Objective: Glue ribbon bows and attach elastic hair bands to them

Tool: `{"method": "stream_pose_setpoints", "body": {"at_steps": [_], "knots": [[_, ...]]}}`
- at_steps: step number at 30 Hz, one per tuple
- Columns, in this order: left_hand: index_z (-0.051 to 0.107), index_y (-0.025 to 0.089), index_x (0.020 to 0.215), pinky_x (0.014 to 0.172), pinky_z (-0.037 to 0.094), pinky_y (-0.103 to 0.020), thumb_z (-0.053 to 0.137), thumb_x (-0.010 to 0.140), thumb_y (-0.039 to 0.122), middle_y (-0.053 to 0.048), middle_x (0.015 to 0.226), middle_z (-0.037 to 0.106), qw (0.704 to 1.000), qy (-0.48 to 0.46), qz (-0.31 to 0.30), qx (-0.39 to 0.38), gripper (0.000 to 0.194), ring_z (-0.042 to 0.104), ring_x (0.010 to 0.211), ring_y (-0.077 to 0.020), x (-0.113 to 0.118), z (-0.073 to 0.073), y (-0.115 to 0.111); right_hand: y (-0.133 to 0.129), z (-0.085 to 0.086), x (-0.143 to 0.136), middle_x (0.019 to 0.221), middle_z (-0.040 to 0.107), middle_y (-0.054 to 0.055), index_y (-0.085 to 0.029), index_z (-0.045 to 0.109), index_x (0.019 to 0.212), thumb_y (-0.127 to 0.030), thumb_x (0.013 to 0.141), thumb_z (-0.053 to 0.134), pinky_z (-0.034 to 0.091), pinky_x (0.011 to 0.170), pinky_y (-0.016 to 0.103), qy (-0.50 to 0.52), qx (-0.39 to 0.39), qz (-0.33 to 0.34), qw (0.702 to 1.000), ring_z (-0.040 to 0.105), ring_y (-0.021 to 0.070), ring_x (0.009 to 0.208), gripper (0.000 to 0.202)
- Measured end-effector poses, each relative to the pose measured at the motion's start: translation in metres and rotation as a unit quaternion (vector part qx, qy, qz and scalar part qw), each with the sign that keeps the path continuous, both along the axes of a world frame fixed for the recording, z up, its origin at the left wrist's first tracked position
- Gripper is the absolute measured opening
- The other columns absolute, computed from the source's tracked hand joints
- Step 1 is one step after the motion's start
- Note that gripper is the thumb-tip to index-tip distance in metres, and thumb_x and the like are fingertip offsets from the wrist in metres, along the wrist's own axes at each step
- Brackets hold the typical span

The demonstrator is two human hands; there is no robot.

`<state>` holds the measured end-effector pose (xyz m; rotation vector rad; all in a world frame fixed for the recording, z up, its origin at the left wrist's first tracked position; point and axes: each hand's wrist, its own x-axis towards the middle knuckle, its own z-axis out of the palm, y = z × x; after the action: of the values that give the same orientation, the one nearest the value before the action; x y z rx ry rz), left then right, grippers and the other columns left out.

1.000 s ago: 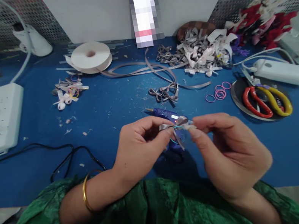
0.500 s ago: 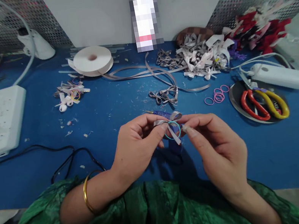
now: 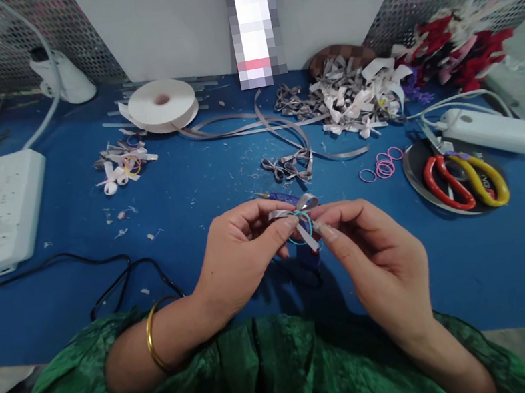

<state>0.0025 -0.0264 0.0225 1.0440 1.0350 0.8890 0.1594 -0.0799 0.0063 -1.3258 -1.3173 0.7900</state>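
Note:
My left hand (image 3: 246, 247) pinches a grey ribbon bow (image 3: 307, 201) between thumb and forefinger. Looped at the bow is a thin teal elastic band (image 3: 295, 241), and one ribbon tail hangs down across it. Close by on the right, my right hand (image 3: 379, 254) has thumb and forefinger pressed together at the band's edge. Something small and pale shows at those fingertips, too small to make out. Beneath both hands lies a dark blue tool with a pointed tip (image 3: 285, 199), mostly hidden by the fingers.
Beyond the hands are small grey bows (image 3: 288, 168), a ribbon spool (image 3: 162, 106) and a heap of pale bows (image 3: 352, 99). Pink elastic bands (image 3: 384, 165) lie beside red-and-yellow-handled scissors (image 3: 448, 184) on a round dish. A power strip (image 3: 1, 212) sits at left, a phone (image 3: 256, 31) at back.
My right hand has moved slightly left, closer to the bow and the teal band. The left hand keeps its pinch on the bow almost in place.

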Motion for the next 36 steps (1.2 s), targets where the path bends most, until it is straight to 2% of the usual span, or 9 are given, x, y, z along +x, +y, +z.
{"method": "stream_pose_setpoints", "body": {"at_steps": [3,7,11,17,22,25,28,32,36], "knots": [[0.074,0.014,0.086,0.052,0.052,-0.018,0.077,0.078,0.022,0.000,0.069,0.072,1.000,0.007,0.018,-0.005,0.012,0.058,0.052,-0.0077,0.0012,0.0000,0.0005,0.0003,-0.0001,-0.0011,0.098,0.069,0.003,-0.020,0.066,0.092,-0.014,0.092,0.061,0.055,0.072,0.026,0.017,0.019,-0.044,0.999,0.065,0.0118,0.078,0.007],[0.073,0.014,0.087,0.053,0.051,-0.015,0.077,0.079,0.024,0.001,0.071,0.072,1.000,-0.012,0.023,-0.007,0.014,0.058,0.054,-0.0061,0.0016,-0.0021,0.0010,0.0008,-0.0001,-0.0048,0.080,0.068,-0.001,-0.021,0.067,0.096,-0.014,0.091,0.063,0.055,0.062,0.024,0.027,0.020,-0.064,0.997,0.065,0.0100,0.064,0.009],[0.074,0.014,0.087,0.053,0.050,-0.013,0.077,0.080,0.023,0.002,0.071,0.072,1.000,-0.016,0.021,-0.005,0.013,0.057,0.054,-0.0043,0.0010,-0.0041,0.0010,0.0001,0.0009,-0.0069,0.083,0.070,-0.002,-0.023,0.068,0.107,-0.012,0.091,0.062,0.056,0.061,0.022,0.026,0.031,-0.065,0.997,0.066,0.0085,0.063,0.020],[0.073,0.014,0.085,0.052,0.049,-0.011,0.076,0.080,0.020,0.003,0.068,0.071,0.999,-0.022,0.028,-0.007,0.009,0.057,0.054,-0.0039,0.0020,-0.0021,0.0009,-0.0020,0.0017,-0.0065,0.087,0.069,0.000,-0.021,0.070,0.098,-0.008,0.091,0.059,0.053,0.061,0.024,0.084,0.070,-0.033,0.993,0.064,0.0087,0.065,0.019],[0.073,0.012,0.085,0.052,0.049,-0.011,0.075,0.080,0.018,0.002,0.068,0.072,0.999,-0.016,0.029,-0.013,0.008,0.057,0.054,-0.0039,0.0018,-0.0013,0.0010,0.0010,0.0025,-0.0070,0.089,0.065,0.001,-0.019,0.068,0.094,-0.006,0.091,0.054,0.051,0.057,0.027,0.150,0.160,-0.063,0.974,0.064,0.0104,0.062,0.020],[0.073,0.012,0.085,0.052,0.049,-0.012,0.075,0.080,0.018,0.001,0.068,0.072,0.999,-0.013,0.033,-0.014,0.008,0.057,0.054,-0.0043,0.0014,-0.0029,0.0010,0.0019,0.0026,-0.0068,0.098,0.067,0.003,-0.019,0.065,0.097,-0.006,0.092,0.051,0.052,0.056,0.029,0.156,0.177,-0.085,0.968,0.065,0.0107,0.060,0.020],[0.072,0.013,0.086,0.052,0.049,-0.012,0.075,0.081,0.020,0.001,0.068,0.072,0.999,-0.021,0.028,-0.015,0.009,0.058,0.054,-0.0044,0.0011,-0.0046,0.0009,0.0007,0.0014,-0.0063,0.091,0.067,0.001,-0.020,0.064,0.098,-0.007,0.094,0.049,0.048,0.054,0.028,0.124,0.143,-0.086,0.978,0.062,0.0102,0.057,0.020],[0.073,0.014,0.087,0.052,0.049,-0.012,0.075,0.081,0.020,0.003,0.068,0.071,0.999,-0.026,0.036,-0.011,0.009,0.057,0.053,-0.0035,0.0007,-0.0052,0.0003,-0.0019,-0.0007,-0.0031,0.079,0.056,-0.001,-0.020,0.067,0.094,-0.012,0.098,0.046,0.042,0.059,0.027,-0.003,0.063,-0.044,0.997,0.055,0.0095,0.065,0.023],[0.072,0.014,0.088,0.052,0.048,-0.011,0.075,0.081,0.020,0.004,0.068,0.070,0.999,-0.027,0.043,-0.006,0.009,0.057,0.053,-0.0033,0.0010,-0.0041,-0.0005,-0.0006,-0.0029,0.0008,0.082,0.058,-0.002,-0.022,0.066,0.096,-0.022,0.095,0.058,0.042,0.065,0.027,-0.071,-0.001,-0.015,0.997,0.054,0.0109,0.071,0.009]]}}
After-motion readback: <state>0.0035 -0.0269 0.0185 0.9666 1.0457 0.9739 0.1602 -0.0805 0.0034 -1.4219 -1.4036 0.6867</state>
